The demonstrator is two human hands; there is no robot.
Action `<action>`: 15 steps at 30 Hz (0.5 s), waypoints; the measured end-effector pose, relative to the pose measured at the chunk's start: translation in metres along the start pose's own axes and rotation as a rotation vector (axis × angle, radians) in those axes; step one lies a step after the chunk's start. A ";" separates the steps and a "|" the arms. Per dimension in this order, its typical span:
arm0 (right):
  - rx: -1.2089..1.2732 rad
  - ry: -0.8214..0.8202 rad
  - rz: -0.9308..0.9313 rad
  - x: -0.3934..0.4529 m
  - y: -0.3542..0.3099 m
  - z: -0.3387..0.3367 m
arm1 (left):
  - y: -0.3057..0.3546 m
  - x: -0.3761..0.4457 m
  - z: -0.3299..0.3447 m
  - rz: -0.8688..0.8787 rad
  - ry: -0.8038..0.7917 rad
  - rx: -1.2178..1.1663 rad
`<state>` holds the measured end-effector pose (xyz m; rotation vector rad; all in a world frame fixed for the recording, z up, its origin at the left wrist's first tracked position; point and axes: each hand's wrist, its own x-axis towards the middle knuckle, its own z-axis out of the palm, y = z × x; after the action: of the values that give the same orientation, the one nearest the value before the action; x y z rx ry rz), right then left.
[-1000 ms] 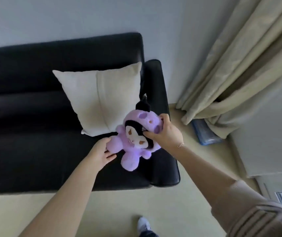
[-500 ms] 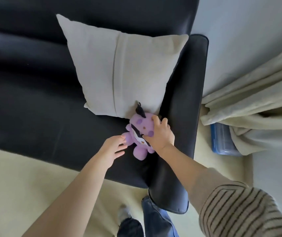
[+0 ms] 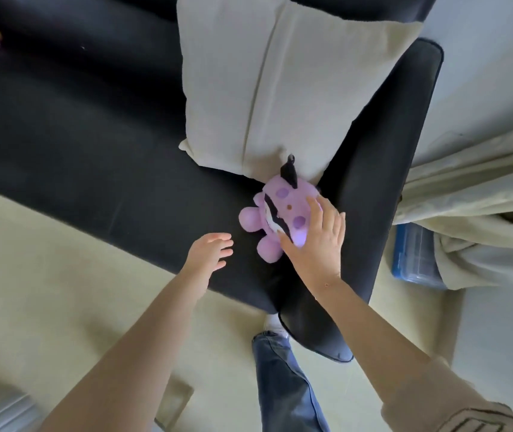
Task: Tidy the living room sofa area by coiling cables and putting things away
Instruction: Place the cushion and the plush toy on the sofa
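Right hand (image 3: 317,241) is resting spread fingers on the purple plush toy (image 3: 283,213), sitting mid-frame on the black sofa (image 3: 93,145) against the cream cushion (image 3: 280,88), left hand (image 3: 210,251) hovering relaxed, holding nothing; risk: unpropped, the soft toy is likely tipping forward off the seat edge.

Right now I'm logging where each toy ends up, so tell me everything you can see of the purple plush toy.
The purple plush toy is a soft, fuzzy lilac figure with darker purple spots, a black-and-white face and a black pointed ear. It sits on the black sofa seat, its head against the lower edge of the cream cushion, beside the armrest. The right hand rests on its side, fingers straight; the left hand is apart from it.
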<state>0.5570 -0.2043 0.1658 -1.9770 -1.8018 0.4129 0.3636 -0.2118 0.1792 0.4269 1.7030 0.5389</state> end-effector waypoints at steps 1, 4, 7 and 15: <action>0.043 0.044 -0.070 -0.012 -0.008 0.000 | -0.012 -0.003 -0.009 0.000 0.011 -0.019; 0.178 0.017 -0.209 -0.068 -0.044 0.011 | -0.064 -0.021 -0.046 -0.021 0.022 -0.100; 0.248 -0.111 -0.216 -0.131 -0.071 0.039 | -0.131 -0.035 -0.085 -0.021 0.061 -0.127; 0.119 -0.945 0.018 -0.357 -0.096 0.180 | -0.360 -0.052 -0.208 -0.230 0.212 -0.258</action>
<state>0.3457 -0.5316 0.0344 -1.8325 -2.1664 1.6260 0.1739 -0.5611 0.0486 -0.0127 1.8250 0.6415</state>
